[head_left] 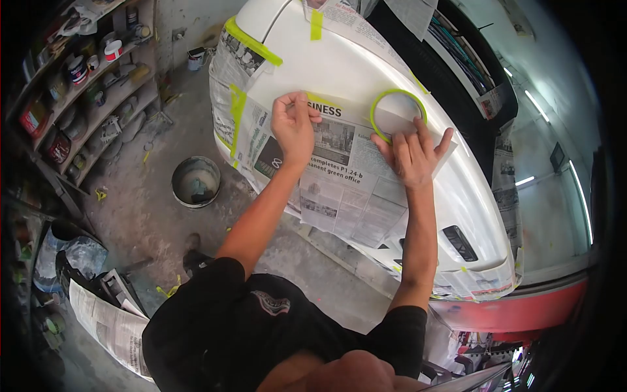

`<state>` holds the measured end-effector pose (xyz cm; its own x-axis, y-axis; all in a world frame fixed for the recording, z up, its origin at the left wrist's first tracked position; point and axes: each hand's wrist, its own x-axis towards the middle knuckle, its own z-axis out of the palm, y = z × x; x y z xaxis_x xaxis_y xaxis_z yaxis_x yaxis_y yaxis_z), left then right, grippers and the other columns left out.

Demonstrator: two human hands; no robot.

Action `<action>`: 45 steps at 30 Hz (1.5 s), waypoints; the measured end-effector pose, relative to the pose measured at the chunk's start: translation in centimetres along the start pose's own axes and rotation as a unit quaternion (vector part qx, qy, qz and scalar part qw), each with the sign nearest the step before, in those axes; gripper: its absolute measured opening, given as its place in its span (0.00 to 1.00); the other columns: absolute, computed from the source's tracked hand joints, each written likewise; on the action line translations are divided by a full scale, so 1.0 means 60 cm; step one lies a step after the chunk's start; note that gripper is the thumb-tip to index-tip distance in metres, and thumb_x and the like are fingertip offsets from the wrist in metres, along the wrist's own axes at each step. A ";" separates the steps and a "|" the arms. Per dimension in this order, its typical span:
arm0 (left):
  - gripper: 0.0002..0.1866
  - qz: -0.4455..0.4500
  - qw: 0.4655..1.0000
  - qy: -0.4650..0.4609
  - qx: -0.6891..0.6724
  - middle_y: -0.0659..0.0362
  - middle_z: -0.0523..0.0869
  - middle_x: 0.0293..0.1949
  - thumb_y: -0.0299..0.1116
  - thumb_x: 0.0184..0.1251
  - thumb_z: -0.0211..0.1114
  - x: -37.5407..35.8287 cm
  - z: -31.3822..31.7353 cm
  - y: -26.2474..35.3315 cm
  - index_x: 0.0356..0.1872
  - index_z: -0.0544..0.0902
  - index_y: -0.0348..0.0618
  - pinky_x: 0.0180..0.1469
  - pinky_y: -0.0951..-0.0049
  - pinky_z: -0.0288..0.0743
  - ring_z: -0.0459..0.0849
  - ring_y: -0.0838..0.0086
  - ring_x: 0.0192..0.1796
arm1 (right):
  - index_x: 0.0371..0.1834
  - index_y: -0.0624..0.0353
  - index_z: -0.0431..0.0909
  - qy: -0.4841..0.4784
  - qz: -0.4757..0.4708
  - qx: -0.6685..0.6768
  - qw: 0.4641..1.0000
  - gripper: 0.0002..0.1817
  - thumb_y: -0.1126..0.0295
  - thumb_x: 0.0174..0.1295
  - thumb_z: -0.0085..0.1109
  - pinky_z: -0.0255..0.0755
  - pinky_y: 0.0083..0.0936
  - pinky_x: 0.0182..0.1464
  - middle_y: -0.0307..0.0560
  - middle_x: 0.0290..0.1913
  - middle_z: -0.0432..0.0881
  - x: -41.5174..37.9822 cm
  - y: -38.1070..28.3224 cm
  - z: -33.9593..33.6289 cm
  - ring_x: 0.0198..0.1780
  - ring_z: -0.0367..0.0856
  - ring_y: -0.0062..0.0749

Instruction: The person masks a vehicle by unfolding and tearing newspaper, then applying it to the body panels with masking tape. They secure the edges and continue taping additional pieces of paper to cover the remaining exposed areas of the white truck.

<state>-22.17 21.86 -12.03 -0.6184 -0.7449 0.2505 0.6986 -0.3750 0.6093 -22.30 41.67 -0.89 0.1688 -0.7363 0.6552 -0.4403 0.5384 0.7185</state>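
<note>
A newspaper sheet (385, 189) lies against a white car body panel (359, 72). Along its top edge runs a strip of yellow-green masking tape (326, 104). My left hand (292, 130) is closed, its fingertips pinched at the left end of that strip. My right hand (415, 157) grips a roll of masking tape (398, 91) by its lower rim, thumb on the left side and little finger sticking out. The roll is held over the panel, right of the strip. Whether tape still runs from the roll to the strip is hard to see.
More newspaper (245, 52) is taped along the car's left edge. A bucket (196, 183) stands on the concrete floor, left of my arm. Shelves (98, 98) with paint cans line the left wall. A newspaper-covered part (108, 326) rests at lower left; a red panel (516, 313) is at right.
</note>
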 end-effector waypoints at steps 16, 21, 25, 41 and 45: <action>0.15 0.036 0.991 0.116 0.059 0.60 0.79 0.33 0.34 0.68 0.73 0.026 0.010 -0.018 0.44 0.78 0.35 0.19 0.81 0.67 0.74 0.84 0.21 | 0.44 0.47 0.82 -0.042 0.002 -0.025 0.999 0.14 0.59 0.58 0.74 0.42 0.68 0.77 0.35 0.40 0.82 0.001 -0.005 0.009 0.61 0.82 0.35; 0.21 -0.002 0.967 0.252 0.038 0.61 0.73 0.42 0.32 0.66 0.74 0.026 0.016 -0.021 0.52 0.75 0.37 0.30 0.81 0.71 0.76 0.82 0.36 | 0.43 0.48 0.82 -0.047 0.019 -0.008 0.999 0.14 0.60 0.57 0.74 0.44 0.67 0.77 0.35 0.40 0.82 0.007 -0.005 0.004 0.60 0.82 0.34; 0.38 0.127 0.963 0.049 0.231 0.48 0.69 0.56 0.36 0.65 0.74 -0.002 -0.022 -0.013 0.68 0.61 0.33 0.56 0.63 0.70 0.73 0.61 0.55 | 0.42 0.50 0.81 -0.039 0.023 -0.008 0.999 0.13 0.59 0.59 0.72 0.48 0.67 0.76 0.36 0.40 0.82 0.010 -0.004 0.008 0.61 0.81 0.35; 0.82 0.201 0.833 -0.140 0.496 0.30 0.27 0.78 0.68 0.41 0.79 -0.085 0.075 -0.005 0.76 0.28 0.25 0.75 0.32 0.20 0.20 0.38 0.80 | 0.19 0.53 0.71 -0.156 0.024 0.067 0.985 0.22 0.54 0.49 0.77 0.53 0.63 0.76 0.40 0.23 0.75 0.049 0.141 -0.220 0.46 0.82 0.39; 0.82 0.210 0.826 -0.144 0.503 0.30 0.27 0.78 0.71 0.42 0.77 -0.085 0.075 -0.007 0.76 0.28 0.25 0.75 0.31 0.21 0.20 0.37 0.80 | 0.17 0.54 0.69 -0.160 0.109 -0.009 0.981 0.23 0.59 0.51 0.78 0.58 0.56 0.75 0.38 0.23 0.72 0.003 0.197 -0.273 0.35 0.77 0.35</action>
<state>-20.91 28.30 -10.16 -0.5590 -0.4766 0.6785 0.3092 0.6394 0.7039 -13.02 54.63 11.57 -0.2144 -0.6921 0.6892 -0.4183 0.7027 0.5756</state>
